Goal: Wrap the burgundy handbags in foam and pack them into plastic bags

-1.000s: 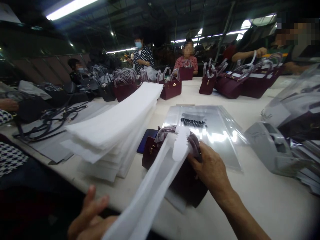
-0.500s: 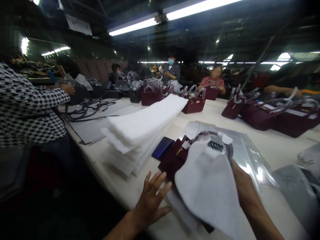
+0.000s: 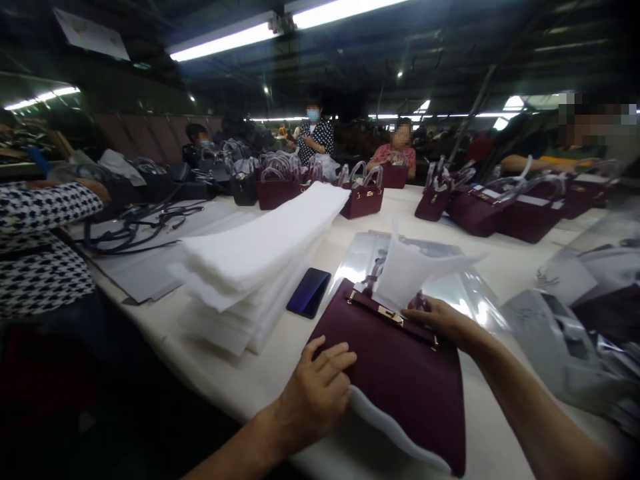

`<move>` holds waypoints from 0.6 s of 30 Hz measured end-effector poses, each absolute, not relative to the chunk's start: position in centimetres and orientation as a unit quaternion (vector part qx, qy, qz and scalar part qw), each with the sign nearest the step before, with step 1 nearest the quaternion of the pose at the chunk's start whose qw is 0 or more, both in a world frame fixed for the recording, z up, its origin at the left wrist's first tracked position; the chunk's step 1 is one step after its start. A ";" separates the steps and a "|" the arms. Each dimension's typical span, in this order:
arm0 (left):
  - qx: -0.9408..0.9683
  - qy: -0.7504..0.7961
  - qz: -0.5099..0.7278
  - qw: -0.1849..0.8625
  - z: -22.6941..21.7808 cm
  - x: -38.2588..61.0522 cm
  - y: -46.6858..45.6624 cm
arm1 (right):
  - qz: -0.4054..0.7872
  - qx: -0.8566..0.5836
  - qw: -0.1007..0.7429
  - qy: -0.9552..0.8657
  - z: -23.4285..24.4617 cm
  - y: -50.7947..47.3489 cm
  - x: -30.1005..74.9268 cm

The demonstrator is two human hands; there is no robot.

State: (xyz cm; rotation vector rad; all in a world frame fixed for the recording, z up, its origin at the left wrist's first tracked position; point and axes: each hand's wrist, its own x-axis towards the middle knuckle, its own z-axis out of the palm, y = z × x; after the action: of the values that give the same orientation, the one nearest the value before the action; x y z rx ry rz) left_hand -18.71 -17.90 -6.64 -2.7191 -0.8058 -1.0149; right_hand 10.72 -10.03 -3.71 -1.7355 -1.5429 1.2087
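A burgundy handbag (image 3: 400,373) with a gold clasp lies flat on the white table (image 3: 505,267) in front of me. My left hand (image 3: 315,390) rests on its near left corner, fingers curled over the edge and onto a white foam sheet (image 3: 395,433) that pokes out beneath the bag. At the bag's top edge my right hand (image 3: 440,319) is closed around the wrapped handle. A white sheet (image 3: 415,267) stands up just behind that hand.
A tall stack of white foam sheets (image 3: 260,253) lies to the left, a dark phone (image 3: 309,292) beside it. Clear plastic bags (image 3: 465,293) lie behind the handbag. Several burgundy bags (image 3: 505,210) and seated people line the far side. A checkered sleeve (image 3: 35,247) is at left.
The white sheet that covered the bag is off its face, leaving the front bare. My left hand moved from the table edge onto the bag's corner. My right hand shifted to the top edge.
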 end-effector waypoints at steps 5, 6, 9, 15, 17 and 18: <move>-0.926 -0.261 -0.273 0.029 -4.5 -16.4 -14.2 | 0.514 -0.617 0.262 -0.535 -7.3 -8.4 11.7; -0.928 -0.257 -0.269 0.031 -3.8 -15.7 -13.2 | 0.520 -0.609 0.264 -0.538 -7.7 -8.1 11.9; -0.911 -0.268 -0.302 0.081 -0.9 -12.9 -10.2 | 0.519 -0.586 0.276 -0.558 -8.0 -7.5 12.0; -0.876 -0.285 -0.338 0.195 4.4 -4.8 -2.9 | 0.411 -0.668 0.283 -0.552 -6.2 -7.5 12.0; -0.897 -0.275 -0.299 0.173 4.8 -3.1 -1.1 | 0.330 -0.719 0.308 -0.529 -5.6 -9.8 12.2; -0.905 -0.267 -0.286 0.166 4.8 -2.6 -0.5 | 0.256 -0.739 0.340 -0.522 -5.4 -11.6 12.3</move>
State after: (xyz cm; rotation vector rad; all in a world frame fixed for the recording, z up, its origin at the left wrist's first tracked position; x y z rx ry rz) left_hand -2.59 -0.48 4.78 -2.5784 -0.7614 -0.8140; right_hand 12.31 -11.59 -5.36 -1.9247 -1.3585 0.6656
